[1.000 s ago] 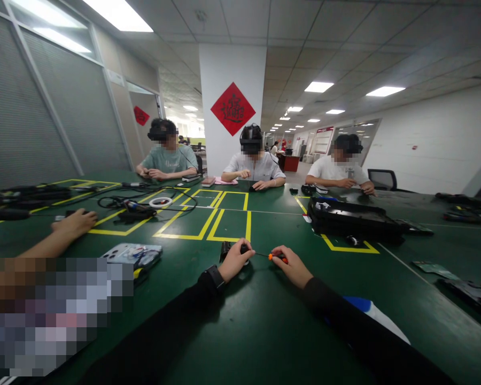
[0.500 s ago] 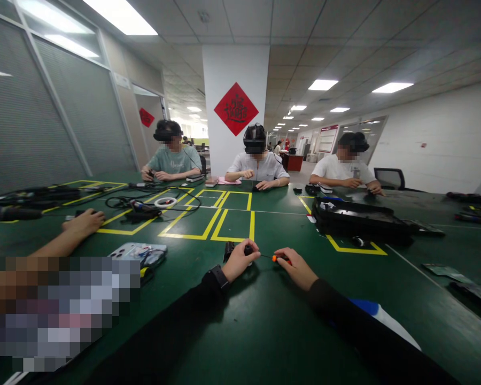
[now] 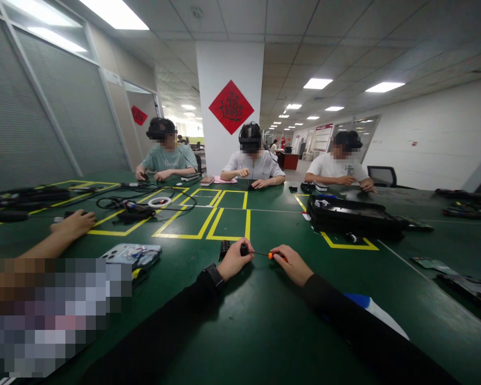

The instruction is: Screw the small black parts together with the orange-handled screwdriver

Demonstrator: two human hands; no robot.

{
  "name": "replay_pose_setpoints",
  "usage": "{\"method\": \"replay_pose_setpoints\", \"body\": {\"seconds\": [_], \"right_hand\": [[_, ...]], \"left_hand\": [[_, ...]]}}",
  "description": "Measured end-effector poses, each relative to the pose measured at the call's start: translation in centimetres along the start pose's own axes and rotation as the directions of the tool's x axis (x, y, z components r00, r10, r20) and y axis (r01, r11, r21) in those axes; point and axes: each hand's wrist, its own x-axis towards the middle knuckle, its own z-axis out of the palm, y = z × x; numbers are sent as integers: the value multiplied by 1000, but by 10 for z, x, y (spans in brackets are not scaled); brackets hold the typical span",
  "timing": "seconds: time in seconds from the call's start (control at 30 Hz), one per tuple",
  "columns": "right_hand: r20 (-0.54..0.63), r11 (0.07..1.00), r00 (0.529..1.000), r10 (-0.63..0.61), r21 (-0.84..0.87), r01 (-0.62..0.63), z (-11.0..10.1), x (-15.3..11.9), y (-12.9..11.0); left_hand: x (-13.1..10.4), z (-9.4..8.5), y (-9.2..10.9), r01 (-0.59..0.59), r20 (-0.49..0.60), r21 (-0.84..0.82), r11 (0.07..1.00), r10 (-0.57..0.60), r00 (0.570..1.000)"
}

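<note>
My left hand [image 3: 233, 260] is closed around a small black part [image 3: 244, 249] a little above the green table. Just behind its fingers shows another dark piece [image 3: 224, 249], and I cannot tell whether the two are joined. An orange-and-black screwdriver [image 3: 271, 256] is held in my right hand [image 3: 294, 264], its thin shaft pointing left at the black part. The tip of the shaft reaches the black part or ends close to it; the exact contact is too small to make out.
Three people sit across the green table [image 3: 260, 321]. A black tray-like case [image 3: 353, 214] lies at the right, a blue-and-white item [image 3: 379, 315] by my right sleeve. On the left are another person's hand [image 3: 75, 223], cables [image 3: 124, 206] and a light-blue case [image 3: 132, 253].
The whole view has shifted slightly, so things appear further left. Both of my hands keep their holds, and the screwdriver shaft still points at the black part.
</note>
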Motion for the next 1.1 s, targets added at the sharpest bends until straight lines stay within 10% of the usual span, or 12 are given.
{"method": "replay_pose_setpoints", "body": {"seconds": [1.1], "right_hand": [[-26,999,999,27,39,-26,1,-3,-2]], "left_hand": [[0,1,0,-10,11,-126,992,12,1000]]}}
